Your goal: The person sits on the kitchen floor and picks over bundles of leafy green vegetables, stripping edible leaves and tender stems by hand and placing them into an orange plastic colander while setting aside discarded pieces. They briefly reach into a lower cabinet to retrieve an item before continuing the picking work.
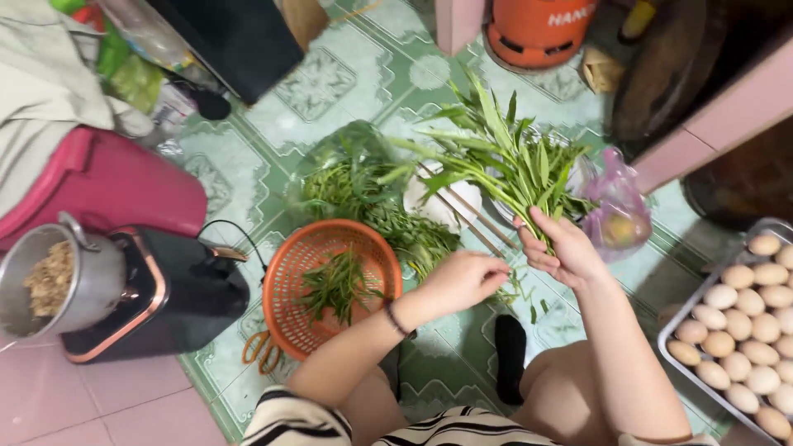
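Gripping a leafy green bunch by its stems, the right hand holds it up over the tiled floor, while the left hand is curled shut, pinching at the stem ends just beside it. Left of the hands sits an orange basket with picked greens, more greens in a clear bag behind it, and a tray of eggs off to the right.

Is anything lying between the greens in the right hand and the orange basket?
Only the left hand lies between the greens, held by the right hand, and the basket; nothing else visible.
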